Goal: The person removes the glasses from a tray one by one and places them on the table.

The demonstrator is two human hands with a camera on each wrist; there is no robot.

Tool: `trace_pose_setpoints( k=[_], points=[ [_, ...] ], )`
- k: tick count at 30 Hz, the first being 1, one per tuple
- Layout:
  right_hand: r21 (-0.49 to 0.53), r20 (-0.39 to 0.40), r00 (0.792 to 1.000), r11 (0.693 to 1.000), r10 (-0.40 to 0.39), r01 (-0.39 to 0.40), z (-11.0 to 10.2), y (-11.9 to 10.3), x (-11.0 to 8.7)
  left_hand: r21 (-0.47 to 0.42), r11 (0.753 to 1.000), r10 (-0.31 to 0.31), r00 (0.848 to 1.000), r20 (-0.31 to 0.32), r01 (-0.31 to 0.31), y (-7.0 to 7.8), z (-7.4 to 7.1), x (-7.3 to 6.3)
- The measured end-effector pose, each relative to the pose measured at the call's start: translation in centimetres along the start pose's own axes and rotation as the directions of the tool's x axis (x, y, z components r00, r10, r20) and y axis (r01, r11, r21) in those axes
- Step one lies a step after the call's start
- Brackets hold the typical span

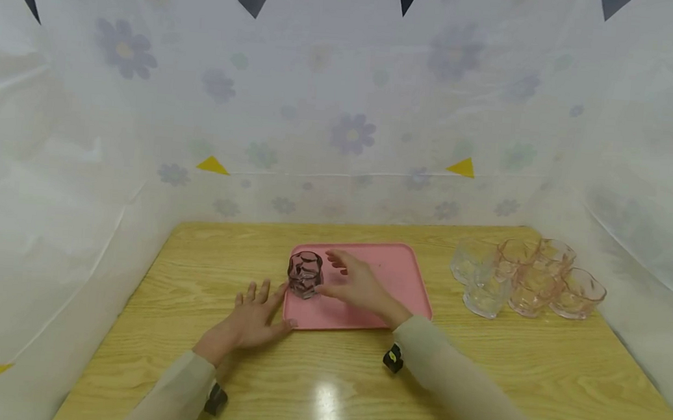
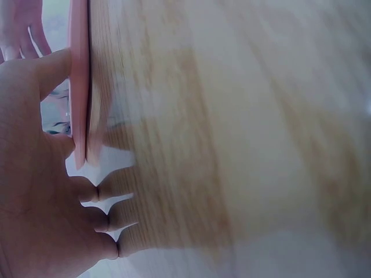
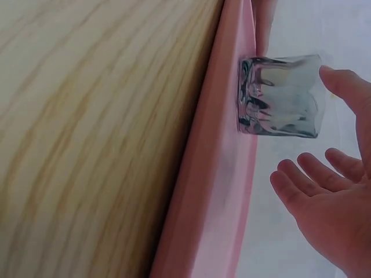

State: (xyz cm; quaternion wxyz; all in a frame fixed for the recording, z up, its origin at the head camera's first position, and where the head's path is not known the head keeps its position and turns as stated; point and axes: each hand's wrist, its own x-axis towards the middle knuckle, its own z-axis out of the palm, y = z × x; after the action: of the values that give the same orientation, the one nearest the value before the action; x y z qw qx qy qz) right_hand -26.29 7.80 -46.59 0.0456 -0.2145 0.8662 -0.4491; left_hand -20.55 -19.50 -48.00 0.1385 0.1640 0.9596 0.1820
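A grey-tinted drinking glass (image 1: 305,275) stands upright near the left edge of a pink tray (image 1: 364,316). Just right of the glass is my right hand (image 1: 360,285), its thumb and fingers spread with a gap between them. In the right wrist view its thumb tip overlaps the rim of the glass (image 3: 284,97); whether they touch I cannot tell. My left hand (image 1: 251,321) lies at the tray's left side with fingers spread. The left wrist view shows its thumb and index finger touching the tray rim (image 2: 80,87) and its other fingertips on the table.
Several clear and pink-tinted glasses (image 1: 530,285) stand close together on the wooden table (image 1: 325,372) at the right. White sheeting (image 1: 344,106) with flower prints and triangles encloses the table at the back and sides.
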Motion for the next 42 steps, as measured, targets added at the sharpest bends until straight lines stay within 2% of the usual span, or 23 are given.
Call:
trace_pose_setpoints(
  k=[7, 12, 22, 34, 42],
  points=[
    [-0.019, 0.003, 1.0, 1.0, 0.019, -0.019, 1.4, -0.2, 1.1, -0.025, 0.999, 0.038, 0.998, -0.044, -0.039, -0.9, 0.8, 0.5],
    [-0.005, 0.004, 1.0, 1.0, 0.012, -0.012, 2.0, -0.2, 1.6, -0.009, 1.0, 0.017, 1.0, -0.009, -0.017, 0.1, -0.1, 0.0],
    [0.037, 0.009, 0.999, 0.999, 0.035, -0.035, 3.2, -0.1, 3.0, 0.017, 1.0, -0.004, 1.0, 0.006, 0.004, 0.0, -0.2, -0.1],
    [0.067, 0.004, 0.999, 0.996, 0.053, -0.053, 3.6, -0.9, 3.0, 0.004, 1.0, -0.012, 1.0, 0.016, 0.012, -0.2, 0.0, 0.1],
    [0.077, -0.017, 0.997, 0.994, 0.077, -0.076, 3.6, -1.1, 2.8, 0.001, 1.0, -0.002, 1.0, 0.002, 0.002, -0.3, 0.1, 0.1]
  ],
)
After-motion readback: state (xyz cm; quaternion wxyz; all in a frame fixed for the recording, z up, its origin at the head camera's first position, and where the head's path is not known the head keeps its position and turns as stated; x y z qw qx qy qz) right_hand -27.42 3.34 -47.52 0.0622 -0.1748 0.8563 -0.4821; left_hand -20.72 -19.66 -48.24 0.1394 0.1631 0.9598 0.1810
